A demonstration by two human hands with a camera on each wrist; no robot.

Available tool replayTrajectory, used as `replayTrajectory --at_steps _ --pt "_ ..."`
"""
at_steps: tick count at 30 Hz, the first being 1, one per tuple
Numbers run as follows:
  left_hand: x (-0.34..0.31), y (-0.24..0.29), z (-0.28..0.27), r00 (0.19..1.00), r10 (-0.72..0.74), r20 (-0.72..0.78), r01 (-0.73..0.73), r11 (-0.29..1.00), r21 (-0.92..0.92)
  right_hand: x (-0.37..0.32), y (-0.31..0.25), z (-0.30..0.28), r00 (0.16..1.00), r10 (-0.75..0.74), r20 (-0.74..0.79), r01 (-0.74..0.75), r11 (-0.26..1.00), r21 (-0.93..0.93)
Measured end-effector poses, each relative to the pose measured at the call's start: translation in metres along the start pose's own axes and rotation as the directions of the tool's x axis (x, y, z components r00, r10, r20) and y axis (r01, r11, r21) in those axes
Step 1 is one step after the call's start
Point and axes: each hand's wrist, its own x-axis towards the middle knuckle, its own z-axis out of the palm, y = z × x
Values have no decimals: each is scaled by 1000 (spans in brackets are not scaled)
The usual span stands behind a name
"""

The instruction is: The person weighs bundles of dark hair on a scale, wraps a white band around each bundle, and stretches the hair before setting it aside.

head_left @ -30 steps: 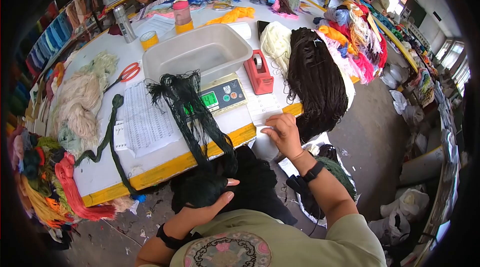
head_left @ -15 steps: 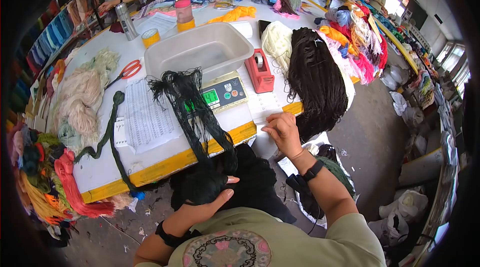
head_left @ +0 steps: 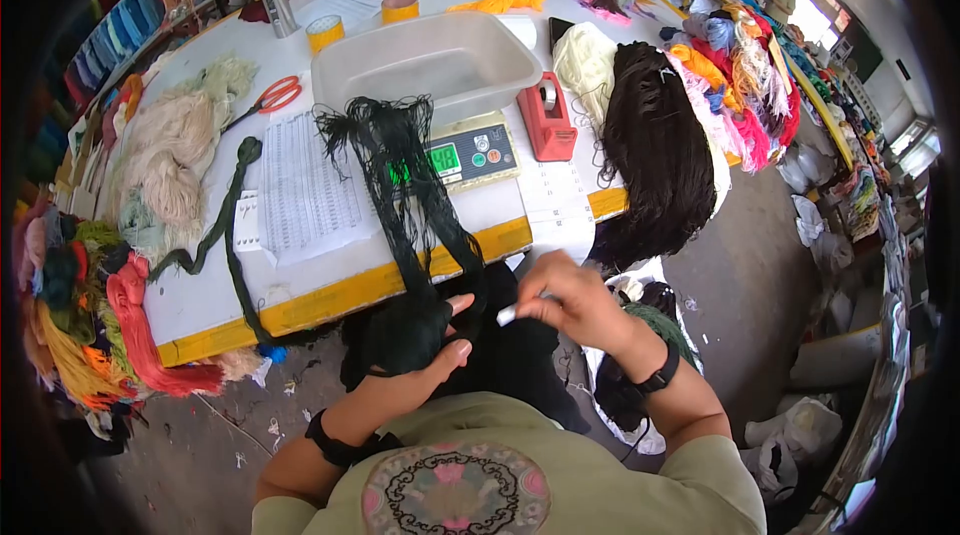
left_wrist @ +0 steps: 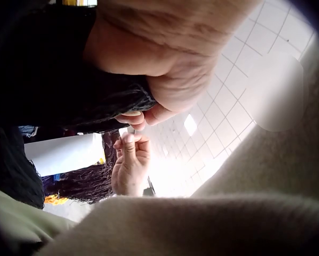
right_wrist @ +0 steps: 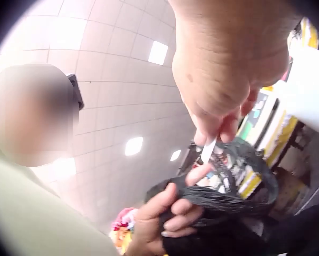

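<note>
A hank of dark green yarn (head_left: 405, 335) reaches from the lap up over the table edge and lies across the digital scale (head_left: 480, 150), whose display is lit green. My left hand (head_left: 425, 377) grips its lower bundle, thumb and fingers wrapped around the strands. Just right of that bundle, my right hand (head_left: 578, 305) pinches a small white strip (right_wrist: 208, 151) between thumb and fingertips. In the right wrist view, this strip hangs close above the left fingertips (right_wrist: 201, 173). A printed paper sheet (head_left: 560, 220) hangs over the table's front edge.
A grey plastic tub (head_left: 425, 65) stands behind the scale, with a red tape dispenser (head_left: 548, 120) to its right. Black yarn (head_left: 655, 150) drapes over the table edge. Orange-handled scissors (head_left: 280, 95) and a list sheet (head_left: 310, 190) lie to the left.
My right hand has moved left and down from the paper at the table edge toward the yarn bundle, with the white strip now showing. The left hand keeps its grip on the yarn.
</note>
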Motion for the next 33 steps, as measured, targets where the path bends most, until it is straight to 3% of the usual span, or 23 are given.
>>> replayTrajectory --at_steps 2,4,5,7,8,11,14,16,17,19,20,22,25,29,33 --pt "-1 3 -3 997 -36 64 36 999 -1 10 -18 0 970 -168 177 163 986 40" --pt "0 4 -3 992 87 95 -99 986 132 16 -31 7 940 -244 239 247 969 15" --pt "-1 0 -1 991 89 95 -101 986 132 18 -34 11 940 -244 239 248 969 13" --pt "-4 -10 4 992 42 123 -30 995 -98 22 -38 20 927 -318 197 351 923 -160" --pt "-5 -12 4 991 27 132 -4 985 -172 23 -38 24 926 -321 197 353 922 -157" --pt "-6 -11 -1 991 75 113 -57 986 -155 26 -35 33 935 -327 134 346 926 -151" --pt "-7 -10 -6 984 12 178 9 993 -121 26 -35 37 942 -304 142 326 930 -172" --pt "-8 -1 -6 987 -71 143 88 989 -118 26 -36 43 980 -186 63 191 978 -80" --pt "-8 -3 -6 988 -68 140 85 989 -119 25 -35 46 980 -189 66 194 978 -82" --pt "-9 -7 -4 995 -18 102 40 977 -211 22 -34 53 999 6 43 -10 994 108" --pt "-9 -8 -3 995 -17 99 38 977 -212 22 -36 56 999 3 45 -8 994 107" --pt "-9 -8 0 1000 -12 28 19 960 -279 23 -37 61 994 83 70 -104 914 392" --pt "-10 -7 -4 1000 -2 9 4 986 -169 19 -30 68 971 152 187 -231 810 538" --pt "-11 -12 -4 1000 -11 18 14 981 -195 17 -30 71 952 191 239 -295 780 551" --pt "-13 -17 -3 1000 -3 7 4 991 -130 15 -28 72 958 195 211 -274 839 470"
